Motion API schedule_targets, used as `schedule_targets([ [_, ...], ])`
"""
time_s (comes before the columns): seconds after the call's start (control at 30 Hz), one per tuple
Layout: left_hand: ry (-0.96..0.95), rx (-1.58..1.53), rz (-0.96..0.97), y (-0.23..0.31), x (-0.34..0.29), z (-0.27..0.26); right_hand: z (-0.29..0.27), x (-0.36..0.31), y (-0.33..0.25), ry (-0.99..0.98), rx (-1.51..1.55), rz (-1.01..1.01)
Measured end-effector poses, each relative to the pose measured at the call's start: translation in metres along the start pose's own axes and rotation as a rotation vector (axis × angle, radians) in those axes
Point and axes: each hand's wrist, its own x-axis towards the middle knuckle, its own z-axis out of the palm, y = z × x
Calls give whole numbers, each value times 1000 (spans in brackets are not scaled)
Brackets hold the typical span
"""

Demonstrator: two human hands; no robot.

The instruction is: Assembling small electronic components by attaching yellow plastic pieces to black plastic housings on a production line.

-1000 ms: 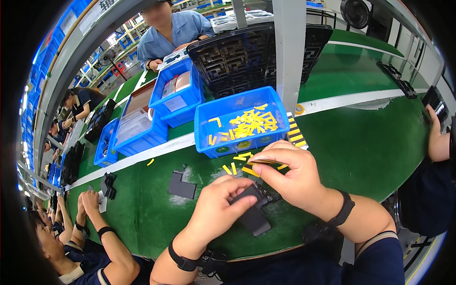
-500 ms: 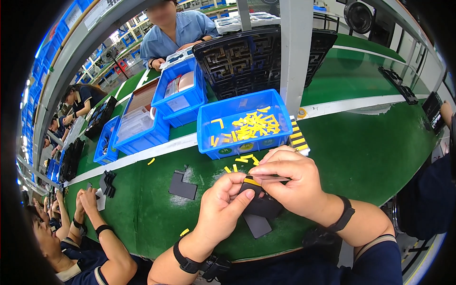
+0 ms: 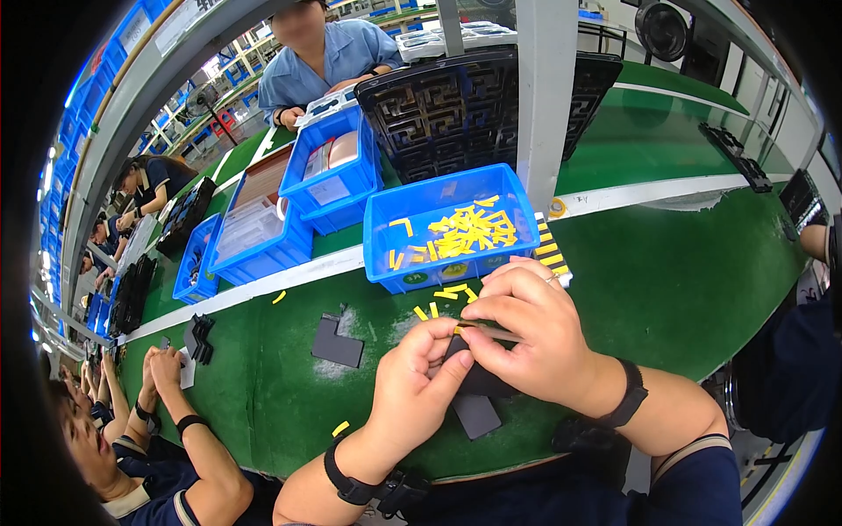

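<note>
My left hand (image 3: 408, 377) is closed on a black block-like part (image 3: 481, 383), thumb and fingers gripping its upper left edge. At that edge shows a bit of yellow strip (image 3: 458, 330), mostly covered by my fingertips. Bent over the same edge, my right hand (image 3: 548, 346) pinches a thin flat tool (image 3: 498, 333); its exact kind is unclear. Under the black part, a dark grey flat piece (image 3: 478, 416) lies on the green table. To the left is a dark grey L-shaped piece (image 3: 338, 342) with whitish dust around it.
A blue bin (image 3: 379, 263) of yellow strips stands ahead, with loose strips (image 3: 452, 293) before it. More blue bins (image 3: 254, 263) stand to the left. Behind are black trays (image 3: 438, 114) and a white post (image 3: 545, 105). A co-worker's hands (image 3: 162, 368) are at the left.
My right hand has shifted slightly left and rolled over the black part, hiding most of the yellow strip. The left hand has barely moved and keeps its grip.
</note>
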Motion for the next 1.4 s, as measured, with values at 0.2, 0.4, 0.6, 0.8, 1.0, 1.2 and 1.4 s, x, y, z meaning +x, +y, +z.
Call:
schedule_targets([
  [0.2, 15, 6, 20, 11, -1, -5, -5, 1, 5, -83, 45, 57],
  [0.4, 20, -88, -76, 8, 2, -4, -16, 8, -8, -84, -172, -209],
  [0.6, -68, -71, -31, 3, 1, -4, -17, 11, 6, 20, -121, -140],
  [0.8, -21, -358, 26, 4, 5, -7, -8, 1, -10, -106, 44, -93],
  [1.0, 41, 50, 120, 0, 1, -6, -11, 3, -6, -107, 63, -11],
  [1.2, 20, 291, 196, 14, -1, -1, -7, 8, -3, -92, 157, -135],
  [1.4, -2, -284, 66, 8, 6, -5, -9, 7, 2, 42, 22, -56],
])
